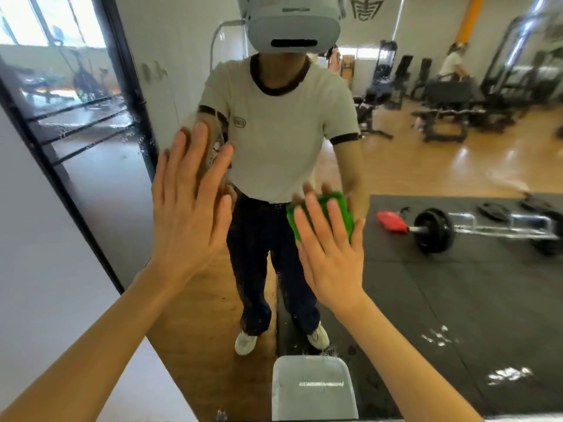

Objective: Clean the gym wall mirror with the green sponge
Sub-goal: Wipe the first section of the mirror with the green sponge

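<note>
Right hand (330,239) flat, fingers straight, pressing green sponge (338,210) onto the mirror (441,284), sponge poking out past the fingertips. Left hand (189,202) just beside it, spread flat on the glass, holding nothing.

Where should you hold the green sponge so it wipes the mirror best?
Hold the green sponge by its back, coming from the room side, as the right hand does with flat fingers. Its broad face lies against the mirror, so a flat palm presses it evenly.
</note>
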Available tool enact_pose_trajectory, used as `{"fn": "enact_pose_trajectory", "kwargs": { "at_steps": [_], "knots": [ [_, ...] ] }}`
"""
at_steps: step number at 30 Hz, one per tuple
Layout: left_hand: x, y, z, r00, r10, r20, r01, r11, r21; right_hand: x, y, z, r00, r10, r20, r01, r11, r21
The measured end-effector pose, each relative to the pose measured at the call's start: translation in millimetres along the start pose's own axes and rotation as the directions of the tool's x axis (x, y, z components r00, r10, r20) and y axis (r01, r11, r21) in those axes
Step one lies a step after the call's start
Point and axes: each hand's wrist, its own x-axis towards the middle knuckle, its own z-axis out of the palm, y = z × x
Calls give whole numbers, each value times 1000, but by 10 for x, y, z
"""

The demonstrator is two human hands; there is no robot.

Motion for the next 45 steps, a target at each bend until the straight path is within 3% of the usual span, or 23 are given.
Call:
{"fn": "enact_pose_trajectory", "kwargs": {
  "at_steps": [4, 8, 10, 13, 15, 17, 19, 21, 23, 24, 26, 28, 29, 30, 31, 33, 35, 37, 38, 41, 43, 44, 45],
  "knots": [
    [-1, 3, 67, 1000, -1, -28, 1, 1000, 14, 1040, -101, -90, 938, 293, -187, -273, 954, 124],
    [-15, -33, 104, 998, 15, -60, -13, 1000, 26, 922, 108, -55, 977, 96, -191, -105, 994, -36],
    [-27, -53, 120, 998, 24, -66, -21, 999, 44, 632, 413, -103, 963, 199, -184, -214, 975, -65],
    [-34, -61, 148, 996, 24, -81, -21, 999, 48, 386, 534, -156, 774, 588, -235, -581, 807, 107],
    [-37, -58, 154, 996, 24, -84, -21, 999, 36, 403, 258, -109, 700, 675, -232, -650, 737, 186],
    [-42, -58, 147, 996, 26, -85, -24, 999, 30, 441, -134, -17, 812, 556, -178, -536, 831, 150],
    [-44, -67, 141, 996, 30, -82, -28, 999, 29, 373, -355, 63, 939, 323, -117, -320, 946, 45],
    [-43, -76, 146, 996, 34, -78, -31, 999, 33, 257, -193, 67, 984, 159, -75, -161, 987, -23],
    [-42, -78, 158, 996, 37, -80, -34, 999, 39, 124, 122, -2, 976, 205, -79, -208, 978, -28],
    [-47, -80, 168, 996, 37, -83, -34, 999, 43, 64, 278, -42, 938, 329, -107, -331, 943, -3],
    [-51, -76, 181, 995, 35, -92, -30, 998, 53, 9, 473, -81, 753, 629, -195, -619, 777, 116],
    [-48, -71, 190, 995, 38, -94, -33, 998, 59, 102, 371, -64, 579, 782, -230, -746, 622, 237],
    [-43, -69, 191, 995, 39, -94, -34, 998, 60, 195, 215, -43, 567, 798, -207, -758, 603, 250],
    [-40, -67, 187, 995, 39, -93, -34, 998, 60, 280, 15, -24, 614, 773, -158, -740, 634, 226],
    [-38, -69, 179, 995, 37, -92, -32, 998, 59, 322, -194, 10, 714, 692, -106, -672, 720, 172],
    [-38, -66, 173, 996, 33, -85, -29, 998, 49, 265, -511, 86, 923, 385, -18, -383, 921, 72],
    [-38, -62, 167, 997, 27, -77, -24, 999, 37, 162, -449, 127, 992, 128, -1, -128, 992, 20],
    [-37, -63, 174, 996, 28, -79, -25, 999, 43, 43, -156, 109, 994, 97, -45, -97, 995, -8],
    [-38, -66, 183, 996, 35, -82, -31, 998, 51, -9, 7, 78, 979, 187, -85, -187, 982, 5],
    [-42, -82, 203, 994, 63, -85, -57, 996, 73, -48, 264, -15, 775, 606, -180, -585, 795, 158],
    [-46, -92, 208, 993, 79, -87, -72, 995, 75, 134, 65, -10, 669, 726, -157, -694, 686, 219],
    [-46, -92, 209, 993, 81, -88, -75, 994, 73, 245, -114, 15, 698, 705, -125, -679, 708, 197],
    [-40, -91, 208, 993, 81, -87, -75, 995, 71, 335, -321, 55, 780, 618, -98, -603, 784, 152]
  ]
}}
